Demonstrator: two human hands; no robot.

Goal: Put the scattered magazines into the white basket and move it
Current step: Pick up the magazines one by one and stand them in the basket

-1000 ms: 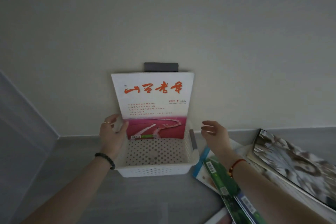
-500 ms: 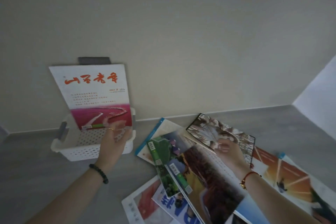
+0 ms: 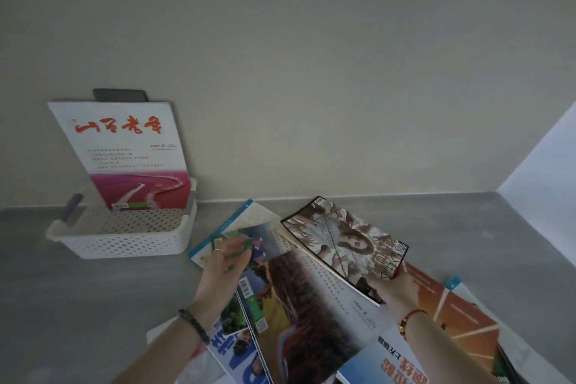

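Note:
The white perforated basket (image 3: 124, 240) stands on the grey surface at the left, against the wall. A white magazine with red characters (image 3: 124, 153) stands upright in it, leaning on the wall. To its right lies a heap of magazines (image 3: 299, 299). My right hand (image 3: 396, 290) grips the lower edge of a black-bordered magazine with a portrait cover (image 3: 346, 243), which is lifted and tilted above the heap. My left hand (image 3: 224, 262) rests with spread fingers on a green-covered magazine (image 3: 240, 243) at the heap's left side.
A dark grey block (image 3: 120, 94) shows behind the upright magazine on the wall. An orange-patterned magazine (image 3: 452, 312) lies at the far right. A pale side panel (image 3: 548, 159) closes the right corner. The grey surface (image 3: 93, 305) runs to the wall.
My left hand has left the basket and moved right onto the green magazine. My right hand has raised the portrait magazine off the heap. The view has swung right from the basket.

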